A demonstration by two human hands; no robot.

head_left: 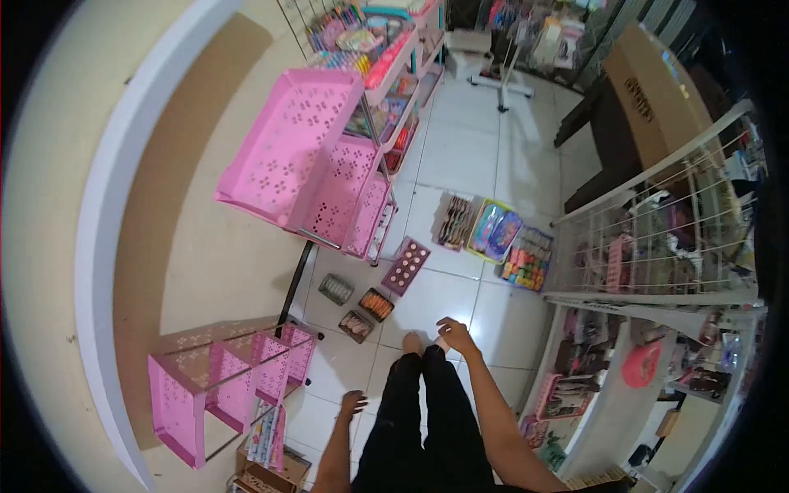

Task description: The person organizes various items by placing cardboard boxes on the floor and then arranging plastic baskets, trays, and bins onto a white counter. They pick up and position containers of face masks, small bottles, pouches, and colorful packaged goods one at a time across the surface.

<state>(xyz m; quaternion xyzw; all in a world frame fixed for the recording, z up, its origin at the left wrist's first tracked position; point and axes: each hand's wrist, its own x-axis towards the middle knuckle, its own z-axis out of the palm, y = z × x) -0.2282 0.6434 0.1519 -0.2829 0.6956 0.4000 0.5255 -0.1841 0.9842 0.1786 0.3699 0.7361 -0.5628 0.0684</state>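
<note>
Small trays (pixel 376 305) lie on the white tiled floor (pixel 460 156) just past the foot of the tall pink rack (pixel 312 164). There are three of them in a loose cluster: one greyish, one with orange contents, one with pale contents. The goods in them are too small to make out. A pink tray (pixel 406 266) with rows of dark items lies tilted near the same foot of the tall pink rack, just beside the cluster.

The right hand (pixel 456 335) is stretched out low over the tiles, on the far side of the cluster from the tall pink rack. Its grip is wide open, fingers spread, with nothing in it, and it is near the orange tray but apart from it. The left hand (pixel 353 403) hangs farther from the tall pink rack than the cluster does, closer to the body. Its fingers are loosely parted and its grip is also empty, touching nothing. Between the two arms are the person's legs in black trousers (pixel 419 419), with the feet on the tiles next to the right hand.

Three flat colourful packs (pixel 495 230) lie side by side on the floor to the right of the tall pink rack's lowest baskets. A white wire rack (pixel 657 230) hung with small goods stands well to the right of it, with a cardboard box (pixel 649 90) beyond. A low pink rack (pixel 222 378) stands against the wall, nearer the person than the tall one.
</note>
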